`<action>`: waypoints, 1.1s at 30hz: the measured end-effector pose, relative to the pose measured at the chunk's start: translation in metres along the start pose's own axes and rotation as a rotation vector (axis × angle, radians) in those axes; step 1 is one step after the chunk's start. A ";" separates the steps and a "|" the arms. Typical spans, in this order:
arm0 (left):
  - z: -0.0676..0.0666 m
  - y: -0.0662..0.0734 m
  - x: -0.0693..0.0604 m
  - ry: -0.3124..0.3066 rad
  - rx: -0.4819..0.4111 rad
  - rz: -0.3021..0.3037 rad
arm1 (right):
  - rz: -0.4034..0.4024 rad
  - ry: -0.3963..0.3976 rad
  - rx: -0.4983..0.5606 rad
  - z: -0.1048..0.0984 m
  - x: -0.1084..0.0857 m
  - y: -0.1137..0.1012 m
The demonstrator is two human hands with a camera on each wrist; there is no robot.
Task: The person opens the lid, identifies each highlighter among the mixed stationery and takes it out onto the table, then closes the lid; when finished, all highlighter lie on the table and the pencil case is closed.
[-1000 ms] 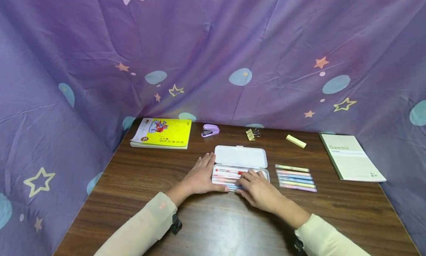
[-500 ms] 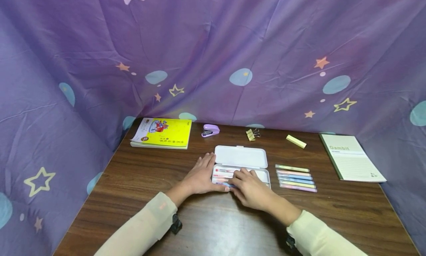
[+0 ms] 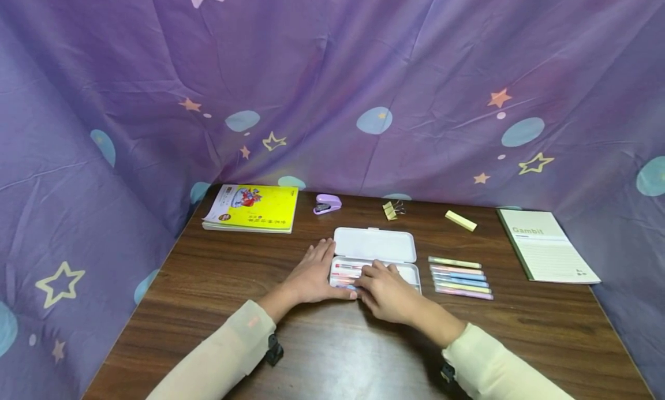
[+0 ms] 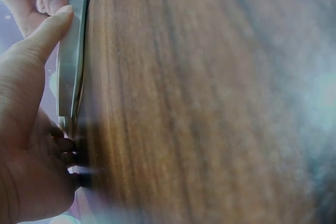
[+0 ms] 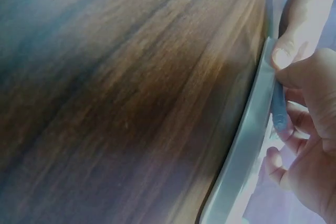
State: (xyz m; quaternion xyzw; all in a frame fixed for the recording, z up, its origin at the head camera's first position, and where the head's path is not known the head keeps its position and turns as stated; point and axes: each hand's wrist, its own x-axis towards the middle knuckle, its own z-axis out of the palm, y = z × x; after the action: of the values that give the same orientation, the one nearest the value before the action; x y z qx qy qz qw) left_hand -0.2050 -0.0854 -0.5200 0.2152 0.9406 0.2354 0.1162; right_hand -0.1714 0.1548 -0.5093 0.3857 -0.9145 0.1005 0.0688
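A white pencil case (image 3: 374, 245) lies with its lid folded back, several pens (image 3: 344, 276) in its tray, one of them red. My left hand (image 3: 312, 276) rests against its left end, fingers straight along the side. The left thumb (image 4: 50, 32) presses on the front rim in the left wrist view. Over the middle of the tray, my right hand (image 3: 389, 293) pinches a blue pen (image 5: 279, 111) just inside the front wall. In the right wrist view its thumb is close to the left thumb. The right hand covers part of the tray.
To the right lies a row of several pastel pens (image 3: 461, 277), then a notepad (image 3: 553, 247). Along the back are a yellow book (image 3: 254, 208), a purple stapler (image 3: 327, 204), binder clips (image 3: 393, 209) and a pale yellow block (image 3: 460, 220). A purple curtain (image 3: 312, 71) closes the back.
My right hand has moved left along the tray, toward the left thumb, carrying the blue pen. The left hand and the case stay in place.
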 end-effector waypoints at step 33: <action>-0.001 0.002 0.000 -0.013 0.002 -0.012 | -0.026 0.339 -0.174 -0.022 -0.028 0.036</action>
State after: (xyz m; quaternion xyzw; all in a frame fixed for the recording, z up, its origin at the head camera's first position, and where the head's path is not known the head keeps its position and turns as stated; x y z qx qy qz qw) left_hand -0.2046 -0.0847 -0.5182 0.2110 0.9414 0.2324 0.1236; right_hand -0.1767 0.2035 -0.4987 0.3676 -0.8901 0.0838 0.2560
